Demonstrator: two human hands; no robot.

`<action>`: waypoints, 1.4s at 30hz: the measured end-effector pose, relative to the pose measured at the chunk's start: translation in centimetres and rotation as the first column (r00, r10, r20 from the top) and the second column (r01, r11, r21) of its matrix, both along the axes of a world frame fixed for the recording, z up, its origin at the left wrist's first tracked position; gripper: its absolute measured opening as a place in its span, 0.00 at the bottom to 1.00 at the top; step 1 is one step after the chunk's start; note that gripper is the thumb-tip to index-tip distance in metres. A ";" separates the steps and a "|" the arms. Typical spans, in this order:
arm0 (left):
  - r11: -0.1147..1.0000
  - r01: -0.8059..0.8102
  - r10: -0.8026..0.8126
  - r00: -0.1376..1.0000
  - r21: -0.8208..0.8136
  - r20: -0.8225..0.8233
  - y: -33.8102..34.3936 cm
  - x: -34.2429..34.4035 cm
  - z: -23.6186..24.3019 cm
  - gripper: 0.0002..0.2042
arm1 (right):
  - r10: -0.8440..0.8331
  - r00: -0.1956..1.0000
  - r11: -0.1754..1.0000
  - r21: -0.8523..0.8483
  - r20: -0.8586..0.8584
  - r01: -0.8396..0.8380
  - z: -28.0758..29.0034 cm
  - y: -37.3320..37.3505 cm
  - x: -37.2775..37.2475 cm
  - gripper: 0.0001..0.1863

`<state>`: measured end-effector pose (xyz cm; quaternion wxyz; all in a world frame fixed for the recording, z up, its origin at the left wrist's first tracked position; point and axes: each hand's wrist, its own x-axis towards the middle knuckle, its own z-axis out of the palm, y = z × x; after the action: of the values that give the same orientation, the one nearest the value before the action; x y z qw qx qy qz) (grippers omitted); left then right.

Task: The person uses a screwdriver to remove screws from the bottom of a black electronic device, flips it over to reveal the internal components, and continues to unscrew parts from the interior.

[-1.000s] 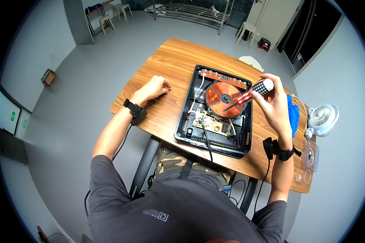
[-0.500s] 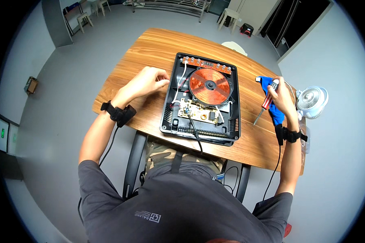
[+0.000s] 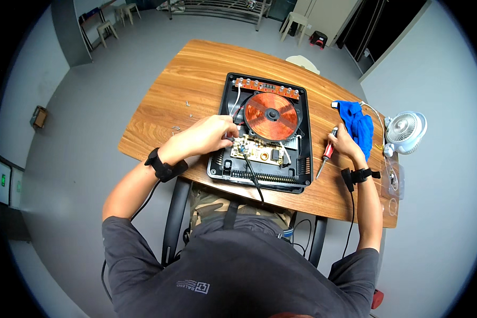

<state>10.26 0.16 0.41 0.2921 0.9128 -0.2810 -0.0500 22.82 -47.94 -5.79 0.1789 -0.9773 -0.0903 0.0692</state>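
An opened induction cooker [image 3: 215, 170] lies on the table in front of me, its black shell holding a round copper coil [image 3: 264, 123], a pale circuit board [image 3: 257, 154] and an orange control strip [image 3: 255, 85]. My left hand [image 3: 213, 135] reaches over the shell's left side, its fingers pinched at the circuit board's left end by the wires; what is between them is hidden. On the right, my right hand [image 3: 346, 143] is wrapped round a screwdriver [image 3: 328, 152] with a red handle, its tip slanting down toward the table beside the shell. A black cable [image 3: 255, 179] runs from the board over the near edge.
Several small screws [image 3: 188, 104] lie on the wooden table [image 3: 164, 85] left of the cooker. A blue cloth [image 3: 359, 124] is just beyond my right hand. At the right edge are a white fan [image 3: 406, 132] and a clear plastic tray [image 3: 395, 180].
My left hand has moved right and nearer, from beside the shell to the board's left end. My right hand has come down and left with the screwdriver, off the blue cloth.
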 end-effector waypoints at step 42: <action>0.998 -0.054 0.055 0.992 -0.012 0.110 -0.3 0.7 -2.6 0.06 | 0.878 0.440 0.464 -0.103 0.190 -0.880 9.2 19.4 -9.0 0.28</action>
<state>11.00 -0.12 -2.17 0.2815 0.9201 -0.2721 0.0098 13.77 -28.56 3.46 0.1115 -0.7890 -0.6025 0.0447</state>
